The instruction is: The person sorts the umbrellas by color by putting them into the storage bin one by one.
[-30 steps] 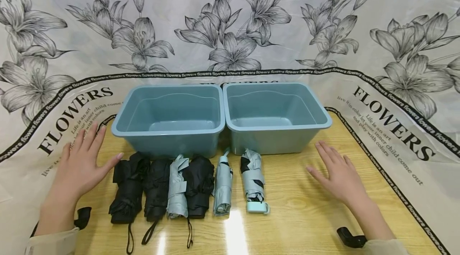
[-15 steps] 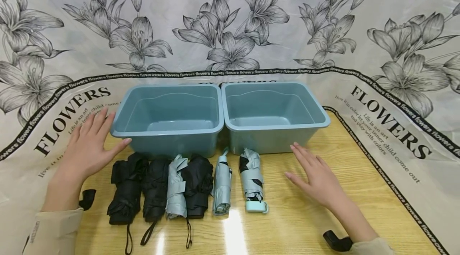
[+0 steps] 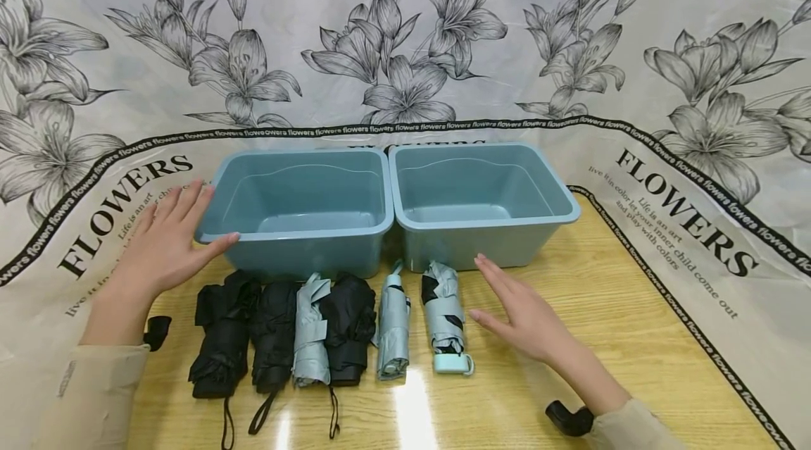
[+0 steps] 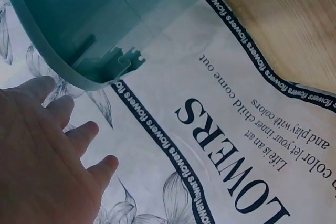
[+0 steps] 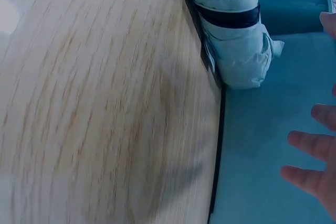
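Observation:
Several folded umbrellas lie in a row on the wooden table. At the right end is a light blue umbrella with black patches (image 3: 445, 313); my right hand (image 3: 522, 313) hovers just to its right, fingers straight and holding nothing. Left of it lie a slim light blue umbrella (image 3: 393, 330), a black umbrella (image 3: 348, 330), a light blue umbrella (image 3: 312, 337), another black umbrella (image 3: 275, 334) and the leftmost black umbrella (image 3: 220, 337). My left hand (image 3: 165, 242), fingers spread, is beside the near left corner of the left blue bin (image 3: 291, 249), its thumb overlapping the rim in the head view.
The right blue bin (image 3: 481, 242) stands against the left one behind the umbrellas. A flower-print cloth (image 3: 405, 34) hangs behind and borders the table (image 3: 633, 365) on both sides. Wrist straps hang from the umbrellas' near ends. Black wrist-camera parts (image 3: 570, 419) show below my forearms.
My right hand has moved left from open table to beside the right-end umbrella. My left hand has moved right and forward to the left bin's corner. The umbrellas and bins stay put.

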A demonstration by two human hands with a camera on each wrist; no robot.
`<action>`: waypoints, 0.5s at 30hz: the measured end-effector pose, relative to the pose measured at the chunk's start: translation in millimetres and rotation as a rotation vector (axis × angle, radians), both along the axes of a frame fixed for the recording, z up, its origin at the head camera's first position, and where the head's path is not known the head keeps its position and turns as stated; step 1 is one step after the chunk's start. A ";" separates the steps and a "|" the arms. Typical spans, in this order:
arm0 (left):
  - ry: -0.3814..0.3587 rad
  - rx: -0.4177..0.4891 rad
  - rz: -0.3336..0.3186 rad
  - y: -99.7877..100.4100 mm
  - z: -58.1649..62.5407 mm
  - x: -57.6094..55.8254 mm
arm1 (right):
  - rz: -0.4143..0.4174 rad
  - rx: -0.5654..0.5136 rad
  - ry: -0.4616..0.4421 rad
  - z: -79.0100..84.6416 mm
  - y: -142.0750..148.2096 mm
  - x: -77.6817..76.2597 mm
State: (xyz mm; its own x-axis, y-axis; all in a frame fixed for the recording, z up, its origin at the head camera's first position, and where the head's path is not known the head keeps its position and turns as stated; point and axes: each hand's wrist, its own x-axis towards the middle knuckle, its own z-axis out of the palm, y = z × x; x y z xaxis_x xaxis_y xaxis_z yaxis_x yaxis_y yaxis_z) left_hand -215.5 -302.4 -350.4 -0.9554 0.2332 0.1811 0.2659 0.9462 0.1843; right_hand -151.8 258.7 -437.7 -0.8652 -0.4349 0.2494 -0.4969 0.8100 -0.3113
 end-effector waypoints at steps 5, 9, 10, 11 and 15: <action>-0.029 -0.014 -0.012 1.0 2.0 -8.6 | 0.016 0.004 -0.045 -6.1 -8.9 -5.5; -0.060 -0.028 -0.014 -0.1 1.7 -15.2 | 0.022 0.000 -0.085 -13.0 -14.8 -10.5; -0.068 -0.030 -0.014 -0.1 1.6 -16.7 | 0.024 -0.002 -0.095 -14.4 -16.0 -11.7; -0.075 -0.032 -0.012 -0.2 1.3 -18.1 | 0.026 -0.007 -0.105 -15.9 -17.2 -12.8; -0.082 -0.039 -0.012 0.2 -0.4 -21.8 | 0.038 -0.023 -0.144 -20.8 -20.8 -16.3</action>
